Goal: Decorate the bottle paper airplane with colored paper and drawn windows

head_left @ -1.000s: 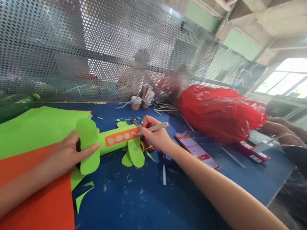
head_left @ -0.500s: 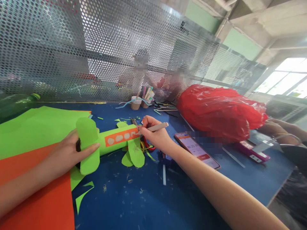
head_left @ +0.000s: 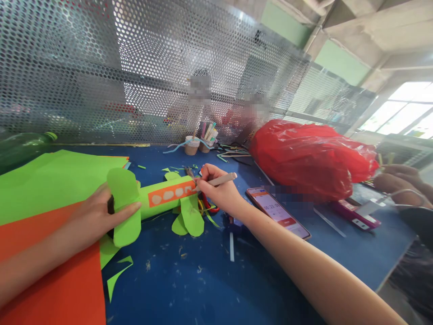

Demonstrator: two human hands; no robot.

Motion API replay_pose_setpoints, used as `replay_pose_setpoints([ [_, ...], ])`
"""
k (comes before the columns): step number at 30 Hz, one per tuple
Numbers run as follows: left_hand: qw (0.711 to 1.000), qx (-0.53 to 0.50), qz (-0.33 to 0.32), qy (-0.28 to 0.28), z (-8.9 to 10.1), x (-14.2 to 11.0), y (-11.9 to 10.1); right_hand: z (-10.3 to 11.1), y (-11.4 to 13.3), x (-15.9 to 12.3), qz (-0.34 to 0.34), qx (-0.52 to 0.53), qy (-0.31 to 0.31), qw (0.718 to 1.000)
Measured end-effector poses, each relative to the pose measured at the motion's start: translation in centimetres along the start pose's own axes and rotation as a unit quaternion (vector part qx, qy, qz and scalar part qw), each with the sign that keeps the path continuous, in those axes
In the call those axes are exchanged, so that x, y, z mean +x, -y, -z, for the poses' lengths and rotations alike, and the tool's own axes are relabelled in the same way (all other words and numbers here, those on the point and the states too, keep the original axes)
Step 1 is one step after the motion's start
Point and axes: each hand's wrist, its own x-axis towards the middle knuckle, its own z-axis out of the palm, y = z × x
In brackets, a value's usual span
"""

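A light green paper tube (head_left: pixel 158 186) with rounded paper flaps at both ends lies across the middle of the table. Along it runs an orange strip (head_left: pixel 172 193) bearing pale rounded spots. My left hand (head_left: pixel 101 210) grips the tube's left end, thumb over the large green flap (head_left: pixel 123 207). In my right hand (head_left: pixel 214 185) is a marker (head_left: pixel 221 179), pinched like a pen, its tip hidden at the strip's right end. Scissors (head_left: pixel 212 206) with a red and yellow handle lie partly hidden behind the tube and my right hand.
Green paper (head_left: pixel 61 176) and orange paper (head_left: pixel 54 280) cover the left side. A phone (head_left: pixel 277 212) lies right of my forearm, near a red plastic bag (head_left: pixel 311 158). Marker cups (head_left: pixel 192 146) stand at the back before a perforated metal screen (head_left: pixel 152 67). Another person's hand (head_left: pixel 402 180) is far right.
The other person's hand at the far right has shifted slightly. My two hands, the tube and the marker stay almost where they were.
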Motion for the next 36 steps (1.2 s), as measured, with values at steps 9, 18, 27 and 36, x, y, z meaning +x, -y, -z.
replay_pose_setpoints([
  [9, 0.999, -0.003, 0.031, 0.015, 0.06, -0.11, -0.15, -0.17, 0.25, -0.16, -0.019, 0.04, 0.006, 0.999],
  [18, 0.999, -0.014, 0.033, 0.029, 0.09, -0.23, -0.01, -0.18, 0.3, -0.23, -0.024, 0.028, 0.014, 0.999],
  [27, 0.999, -0.022, 0.033, 0.027, -0.17, 0.09, 0.49, -0.23, 0.16, -0.11, -0.015, 0.025, 0.01, 1.0],
  [36, 0.999, -0.029, 0.028, 0.026, -0.11, 0.0, 0.47, -0.27, 0.45, -0.34, -0.034, 0.049, 0.018, 0.998],
])
